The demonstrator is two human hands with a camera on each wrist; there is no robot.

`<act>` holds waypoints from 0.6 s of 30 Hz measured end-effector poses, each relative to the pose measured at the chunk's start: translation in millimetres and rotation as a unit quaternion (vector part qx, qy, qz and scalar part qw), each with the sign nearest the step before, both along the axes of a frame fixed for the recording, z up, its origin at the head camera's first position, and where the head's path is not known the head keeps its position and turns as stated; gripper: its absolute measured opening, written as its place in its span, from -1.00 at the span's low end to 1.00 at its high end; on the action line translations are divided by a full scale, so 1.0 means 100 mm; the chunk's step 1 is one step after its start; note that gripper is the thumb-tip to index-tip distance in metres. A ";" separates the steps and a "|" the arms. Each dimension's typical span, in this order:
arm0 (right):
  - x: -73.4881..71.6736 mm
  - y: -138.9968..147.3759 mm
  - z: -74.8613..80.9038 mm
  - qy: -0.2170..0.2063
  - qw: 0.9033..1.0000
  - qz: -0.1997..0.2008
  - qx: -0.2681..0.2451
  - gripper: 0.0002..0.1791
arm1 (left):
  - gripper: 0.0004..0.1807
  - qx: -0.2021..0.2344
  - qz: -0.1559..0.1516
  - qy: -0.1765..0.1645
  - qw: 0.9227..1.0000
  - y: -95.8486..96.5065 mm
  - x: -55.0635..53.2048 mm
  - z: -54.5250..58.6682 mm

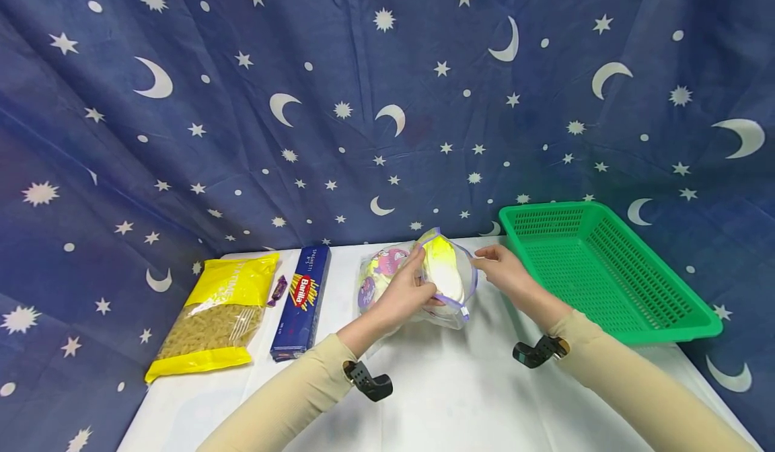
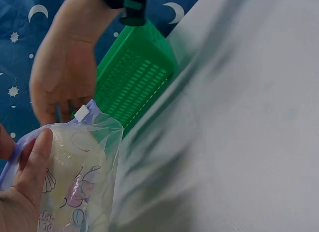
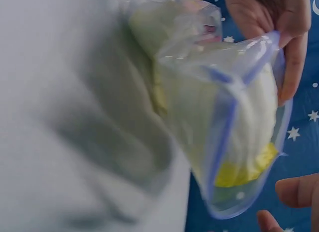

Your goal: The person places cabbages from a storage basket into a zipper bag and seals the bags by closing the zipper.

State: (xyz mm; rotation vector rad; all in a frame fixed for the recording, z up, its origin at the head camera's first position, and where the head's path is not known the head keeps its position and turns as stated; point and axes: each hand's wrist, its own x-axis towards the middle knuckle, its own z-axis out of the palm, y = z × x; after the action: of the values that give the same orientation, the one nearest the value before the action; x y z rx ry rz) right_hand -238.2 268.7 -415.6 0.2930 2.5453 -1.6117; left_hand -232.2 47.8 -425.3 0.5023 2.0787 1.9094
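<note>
zip bag [image 3: 192,102] of thin, glossy, wrinkled clear plastic, edged by a smooth lilac zip strip [image 3: 226,132] with a small, blocky white slider [image 2: 82,113]; mouth spread into a rounded loop. set at the far middle of a white-covered table [image 1: 454,391], between basket and spaghetti box. inside, a plump napa cabbage [image 1: 443,270], ribbed white turning to crinkled yellow; line-drawn cartoon prints [image 2: 77,192] on the plastic. left hand [image 1: 402,287] gripping the bag at its mouth, thumb against the plastic. right hand [image 1: 505,274] just beside the opposite edge, fingers loosely bent, thumb and fingertip parted; whether touching, cannot tell. to the right, a rectangular basket [image 1: 630,284] of rigid, perforated green plastic. to the left, a long blue cardboard barilla spaghetti box [image 1: 301,304], a shiny purple-wrapped candy [image 1: 278,291] and a flat yellow pasta packet [image 1: 214,311] with a clear window. behind, a creased navy curtain [image 1: 339,68] patterned with pale moons and stars.
</note>
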 end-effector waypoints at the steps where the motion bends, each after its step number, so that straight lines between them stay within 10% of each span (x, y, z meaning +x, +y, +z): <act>1: 0.01 0.01 -0.04 -0.001 1.000 -0.004 -0.009 -0.45 | -0.03 0.001 0.001 -0.001 1.000 0.00 0.00 0.00; 11: 0.10 -0.06 -0.29 0.001 0.989 0.048 -0.139 -0.35 | -0.03 0.003 -0.009 -0.004 1.000 -0.06 -0.01 0.07; 18: 0.09 -0.14 -0.17 0.025 0.996 0.057 -0.064 -0.27 | -0.09 -0.023 -0.013 0.016 1.000 -0.19 -0.02 0.16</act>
State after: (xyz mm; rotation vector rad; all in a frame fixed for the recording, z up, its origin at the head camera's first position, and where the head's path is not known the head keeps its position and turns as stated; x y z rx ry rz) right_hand -229.6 255.1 -432.4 0.0950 2.4307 -1.7494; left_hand -234.4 28.8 -409.8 0.5490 2.1209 1.8456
